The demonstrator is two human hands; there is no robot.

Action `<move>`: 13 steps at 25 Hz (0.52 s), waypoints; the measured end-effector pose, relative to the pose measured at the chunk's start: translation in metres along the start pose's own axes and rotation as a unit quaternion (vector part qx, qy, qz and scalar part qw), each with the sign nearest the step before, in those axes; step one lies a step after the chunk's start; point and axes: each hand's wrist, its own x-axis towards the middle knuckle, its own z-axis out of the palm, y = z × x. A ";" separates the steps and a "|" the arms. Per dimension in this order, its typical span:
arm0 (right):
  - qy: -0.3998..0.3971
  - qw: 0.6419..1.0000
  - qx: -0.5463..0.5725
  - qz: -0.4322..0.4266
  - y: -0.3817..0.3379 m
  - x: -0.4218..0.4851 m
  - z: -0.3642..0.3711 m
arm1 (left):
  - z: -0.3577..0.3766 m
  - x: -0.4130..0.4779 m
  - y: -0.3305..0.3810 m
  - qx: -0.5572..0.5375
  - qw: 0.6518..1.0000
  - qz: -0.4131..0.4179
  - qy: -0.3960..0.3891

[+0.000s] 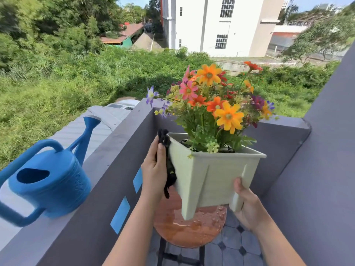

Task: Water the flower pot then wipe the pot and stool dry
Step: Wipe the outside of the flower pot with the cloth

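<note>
A pale green square flower pot (217, 179) full of orange, pink and purple flowers (215, 100) is lifted and tilted above a round brown stool (194, 227). The stool's top is wet, with drops and a sheen of water. My right hand (247, 206) grips the pot's lower right leg from below. My left hand (154, 173) presses a black cloth (169, 164) flat against the pot's left wall. A blue watering can (50, 181) stands on the balcony ledge to the left, spout pointing away.
A grey balcony wall (107, 179) with blue tape patches runs along the left and behind the pot; a grey wall (317, 179) closes the right side. Grey patterned floor tiles (234, 246) lie under the stool. Beyond the ledge are grass, trees and buildings.
</note>
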 end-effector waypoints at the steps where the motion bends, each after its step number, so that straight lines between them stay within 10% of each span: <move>1: 0.000 1.000 0.004 0.000 0.001 -0.001 0.001 | -0.001 0.002 -0.004 0.000 1.000 -0.028 0.007; 13: 0.075 0.988 -0.095 -0.101 0.008 0.014 -0.003 | 0.013 -0.041 -0.010 -0.027 0.991 -0.103 -0.084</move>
